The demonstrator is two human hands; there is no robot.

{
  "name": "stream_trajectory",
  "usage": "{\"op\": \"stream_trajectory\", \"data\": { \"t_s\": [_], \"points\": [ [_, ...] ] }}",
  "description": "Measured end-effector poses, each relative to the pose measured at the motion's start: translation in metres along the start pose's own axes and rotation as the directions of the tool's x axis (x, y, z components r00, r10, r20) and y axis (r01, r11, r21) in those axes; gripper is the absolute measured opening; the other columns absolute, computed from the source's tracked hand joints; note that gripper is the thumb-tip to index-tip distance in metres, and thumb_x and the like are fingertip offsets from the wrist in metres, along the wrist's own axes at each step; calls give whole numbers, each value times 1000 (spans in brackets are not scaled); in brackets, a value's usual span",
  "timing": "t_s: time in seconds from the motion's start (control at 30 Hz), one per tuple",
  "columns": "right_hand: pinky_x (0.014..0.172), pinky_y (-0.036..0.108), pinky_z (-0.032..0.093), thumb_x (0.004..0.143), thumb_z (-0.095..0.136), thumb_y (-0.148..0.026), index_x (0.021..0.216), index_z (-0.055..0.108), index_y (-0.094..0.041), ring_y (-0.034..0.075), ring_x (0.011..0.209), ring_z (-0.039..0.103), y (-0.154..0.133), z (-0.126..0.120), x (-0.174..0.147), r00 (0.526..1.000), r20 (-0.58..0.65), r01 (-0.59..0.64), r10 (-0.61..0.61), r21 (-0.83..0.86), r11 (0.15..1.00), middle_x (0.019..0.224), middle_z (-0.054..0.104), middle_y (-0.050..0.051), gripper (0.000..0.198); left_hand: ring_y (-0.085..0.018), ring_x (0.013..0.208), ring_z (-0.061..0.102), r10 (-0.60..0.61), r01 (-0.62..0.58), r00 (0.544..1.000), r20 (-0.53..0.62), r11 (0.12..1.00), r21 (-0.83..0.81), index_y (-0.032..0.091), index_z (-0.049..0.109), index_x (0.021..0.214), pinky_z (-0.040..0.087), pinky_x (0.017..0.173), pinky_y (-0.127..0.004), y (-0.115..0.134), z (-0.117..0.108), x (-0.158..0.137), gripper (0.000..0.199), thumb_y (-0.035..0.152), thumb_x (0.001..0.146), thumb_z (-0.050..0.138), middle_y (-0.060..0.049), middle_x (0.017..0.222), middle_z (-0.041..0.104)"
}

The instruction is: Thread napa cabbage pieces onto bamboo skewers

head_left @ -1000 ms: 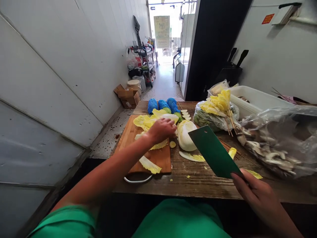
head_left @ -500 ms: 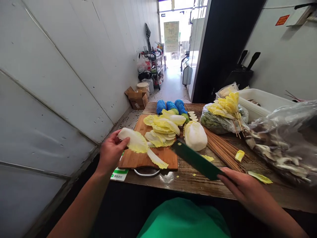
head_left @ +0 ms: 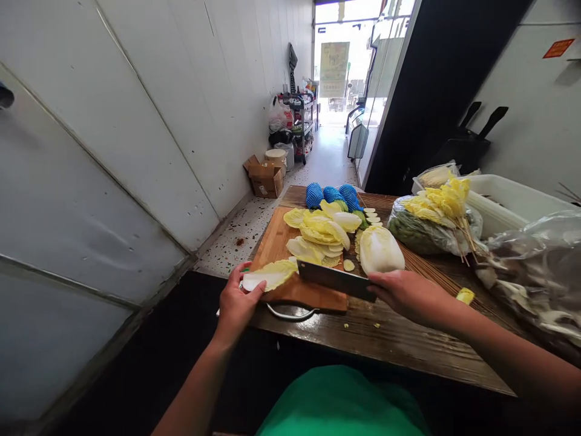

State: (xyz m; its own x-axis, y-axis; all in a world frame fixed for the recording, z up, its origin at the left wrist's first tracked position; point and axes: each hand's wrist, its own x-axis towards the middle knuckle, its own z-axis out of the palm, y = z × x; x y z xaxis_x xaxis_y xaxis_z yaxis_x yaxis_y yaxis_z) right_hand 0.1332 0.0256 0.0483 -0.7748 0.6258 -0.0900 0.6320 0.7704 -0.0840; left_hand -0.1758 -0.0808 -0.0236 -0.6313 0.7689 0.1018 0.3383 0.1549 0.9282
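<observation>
My left hand (head_left: pixel 238 298) pinches the white base of a napa cabbage leaf (head_left: pixel 271 276) over the near left part of the wooden cutting board (head_left: pixel 318 295). My right hand (head_left: pixel 394 292) is closed round the handle of a cleaver (head_left: pixel 336 280). Its blade points left, with the tip close to the leaf's yellow end; whether they touch I cannot tell. Just beyond the blade, more cabbage leaves (head_left: pixel 323 230) lie piled on the board. A trimmed head of napa cabbage (head_left: pixel 380 249) sits right of the board, behind my right hand.
Blue foam-netted produce (head_left: pixel 336 195) stands behind the board. To the right are wooden skewers (head_left: pixel 424 269), skewered yellow leaves (head_left: pixel 438 203) on a bag of greens, a white bin (head_left: pixel 521 200) and a plastic bag of mushrooms (head_left: pixel 531 284). A metal handle (head_left: pixel 290 315) juts from the board's near edge.
The cleaver has swung left over the board, its tip now by the leaf. The loose strip at the board's front is gone from there. The view has turned slightly left.
</observation>
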Motion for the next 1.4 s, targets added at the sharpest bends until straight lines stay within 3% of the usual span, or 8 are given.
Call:
{"op": "stream_trajectory", "data": {
  "t_s": [0.27,0.4,0.5,0.6,0.67,0.77,1.0,1.4],
  "points": [
    [49,26,30,94,31,-31,87,56,-19,19,64,62,-11,-15,1,987,-94,-136,129,-82,987,77,67,6,28,-16,66,64,35,-46,985,168,997,61,21,46,115,53,61,-30,-3,32,3,57,41,66,67,-7,101,58],
    [49,25,30,95,32,-33,87,55,-19,18,66,62,-29,-25,11,987,-79,-144,138,-71,987,79,67,6,27,-27,91,62,272,-303,953,134,882,361,17,45,123,51,77,-41,8,40,-6,60,45,73,62,-17,114,55],
    [52,25,31,95,33,-26,90,53,-17,17,68,63,-38,-26,17,996,-44,-81,79,-50,995,81,68,6,22,-30,108,54,509,-530,836,203,657,536,16,48,123,47,86,-42,6,17,-12,48,39,81,54,-17,119,55],
    [53,24,31,95,33,-23,91,52,-16,16,68,63,-42,-22,18,999,-49,-20,19,-25,999,80,67,5,20,-24,110,54,647,-801,591,482,397,449,23,54,118,41,95,-42,-5,-7,-11,31,22,88,44,-9,117,60],
    [52,25,31,94,35,-21,90,52,-16,15,65,62,-44,-18,19,999,-33,21,-22,-29,999,77,67,5,19,-23,111,53,701,-884,448,556,253,393,25,56,116,36,99,-44,-12,-11,-8,32,15,87,44,-6,114,63],
    [50,26,32,93,37,-16,91,53,-14,16,65,63,-48,-16,21,996,1,93,-93,-60,994,77,67,6,16,-22,103,56,766,-914,348,540,150,376,19,60,110,42,92,-41,-18,3,-6,29,11,86,46,-8,103,67],
    [47,27,34,93,36,-15,101,53,-14,20,68,66,-60,-30,29,994,102,48,-36,-117,992,77,68,6,19,-24,93,56,843,-914,297,449,115,389,11,61,103,47,80,-40,-28,24,-9,23,13,85,47,-12,93,67],
    [56,28,47,88,38,-11,100,55,-15,23,73,67,-68,-34,40,982,190,25,-7,-89,996,81,69,8,21,-27,94,52,816,-908,364,449,205,365,9,59,105,48,78,-43,-31,23,-10,25,13,87,43,-13,96,65]
  ]
}}
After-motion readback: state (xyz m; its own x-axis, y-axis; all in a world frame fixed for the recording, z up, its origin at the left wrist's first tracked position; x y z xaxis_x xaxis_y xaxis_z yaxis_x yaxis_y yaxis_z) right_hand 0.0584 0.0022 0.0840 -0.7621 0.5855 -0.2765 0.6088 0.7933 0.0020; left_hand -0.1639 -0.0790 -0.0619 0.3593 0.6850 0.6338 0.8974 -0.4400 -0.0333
